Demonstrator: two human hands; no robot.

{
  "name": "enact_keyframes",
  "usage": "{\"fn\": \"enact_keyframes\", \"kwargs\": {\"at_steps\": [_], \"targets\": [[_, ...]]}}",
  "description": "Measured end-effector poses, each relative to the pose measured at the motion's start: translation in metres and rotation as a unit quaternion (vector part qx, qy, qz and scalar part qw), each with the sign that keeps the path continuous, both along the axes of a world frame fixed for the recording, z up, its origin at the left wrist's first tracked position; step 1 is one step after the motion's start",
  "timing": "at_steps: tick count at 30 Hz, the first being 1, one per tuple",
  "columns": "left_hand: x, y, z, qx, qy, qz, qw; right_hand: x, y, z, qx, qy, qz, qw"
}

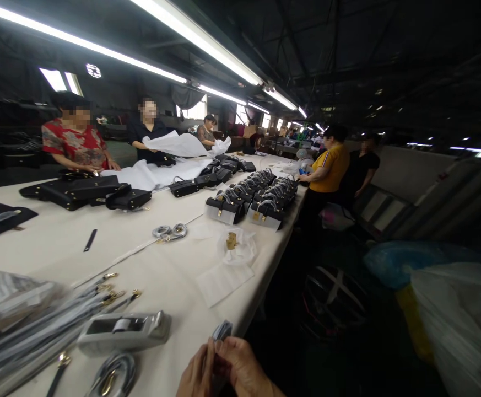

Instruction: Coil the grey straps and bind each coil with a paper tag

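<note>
Near the table's front edge, my left hand [199, 369] and my right hand [242, 364] meet, fingers closed on a plastic-wrapped bag strap [222, 330]. A folded end of it sticks up above my fingertips; the rest is hidden by my hands. To the left stands a grey tape dispenser [87, 343]. Just in front of it lies a coiled strap [129, 370] in clear wrap with a gold clasp. A bundle of long wrapped straps [46, 325] with gold hooks stretches along the left side.
Two coiled straps [162, 231], a plastic bag with gold-coloured pieces [232, 241] and a white foam sheet [226, 284] lie ahead. Rows of black handbags [271, 207] stand beyond. Several people work around the table [174, 292]. Plastic sacks [459, 314] fill the floor at right.
</note>
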State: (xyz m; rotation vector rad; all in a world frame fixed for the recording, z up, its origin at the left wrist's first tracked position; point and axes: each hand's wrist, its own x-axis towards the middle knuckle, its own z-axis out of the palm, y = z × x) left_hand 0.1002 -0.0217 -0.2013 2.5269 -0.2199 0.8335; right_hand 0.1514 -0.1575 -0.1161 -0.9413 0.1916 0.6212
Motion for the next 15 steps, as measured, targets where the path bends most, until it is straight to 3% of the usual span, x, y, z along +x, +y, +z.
{"fn": "enact_keyframes", "kwargs": {"at_steps": [2,4,9,12,15], "targets": [[-0.001,0.000,0.009,-0.039,0.045,-0.032,0.998,0.000,-0.003,0.003,-0.010,-0.006,-0.005,1.000],[-0.002,-0.002,0.026,-0.132,0.111,-0.048,0.984,0.000,-0.003,0.005,-0.032,-0.004,-0.018,0.999],[-0.006,-0.005,0.069,-0.378,0.240,0.014,0.894,-0.004,0.002,0.009,-0.123,-0.053,0.013,0.991],[-0.010,-0.001,0.079,-0.453,0.279,0.013,0.847,-0.009,0.007,0.009,-0.150,-0.073,0.020,0.986],[-0.014,0.003,0.081,-0.488,0.273,0.024,0.829,-0.015,0.013,0.008,-0.163,-0.059,0.020,0.985]]}}
